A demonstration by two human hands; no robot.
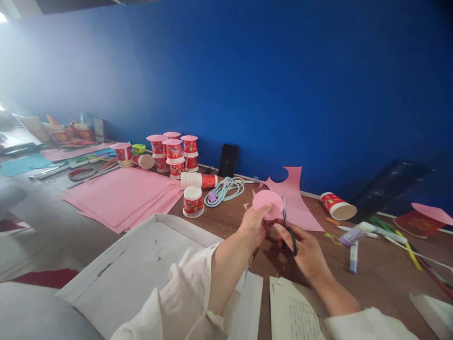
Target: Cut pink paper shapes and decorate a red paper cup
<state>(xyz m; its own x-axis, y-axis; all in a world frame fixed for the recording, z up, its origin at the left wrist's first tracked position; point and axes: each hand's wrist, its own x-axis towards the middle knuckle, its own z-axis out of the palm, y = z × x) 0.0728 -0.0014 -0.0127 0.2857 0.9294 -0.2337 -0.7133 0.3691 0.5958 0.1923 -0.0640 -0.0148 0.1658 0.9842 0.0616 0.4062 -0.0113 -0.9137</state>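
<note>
Short of the surface's [219, 216] back edge, my left hand [255, 225] pinches a pink circle [267, 200]; my right hand [308, 255] grips scissors [293, 242].

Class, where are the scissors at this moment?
In the head view, the scissors are right of centre, in the right hand, their blades at the right edge of the pink disc.

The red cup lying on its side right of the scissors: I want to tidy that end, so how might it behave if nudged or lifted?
The red cup would probably roll, since it rests on its curved side. It looks like a disposable paper cup, so likely light, and a hard squeeze might dent it.
</note>
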